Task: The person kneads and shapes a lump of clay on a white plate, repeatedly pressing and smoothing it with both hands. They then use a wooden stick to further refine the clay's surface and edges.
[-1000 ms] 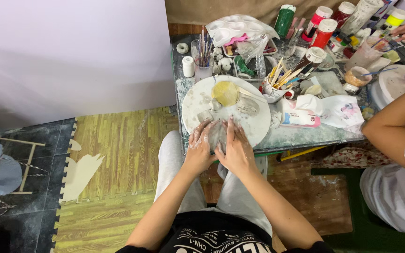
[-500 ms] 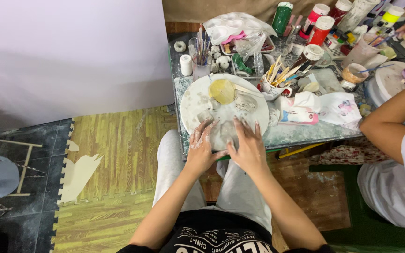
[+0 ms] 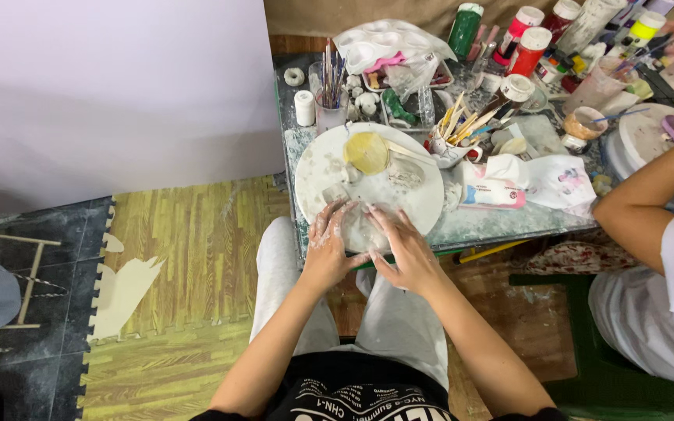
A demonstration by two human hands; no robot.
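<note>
Lighting: bright, even, diffuse; shadows soft. White wall (image 3: 111,86) overexposed, slightly washed out. Focus sharp centre; mild wide-angle stretch at edges. Dark floor (image 3: 9,374) corner dim.

A pale grey lump of clay (image 3: 360,226) is seen lying flattened on the near part of a round white board (image 3: 423,206), which is set at the counter's (image 3: 509,222) near left corner.
</note>
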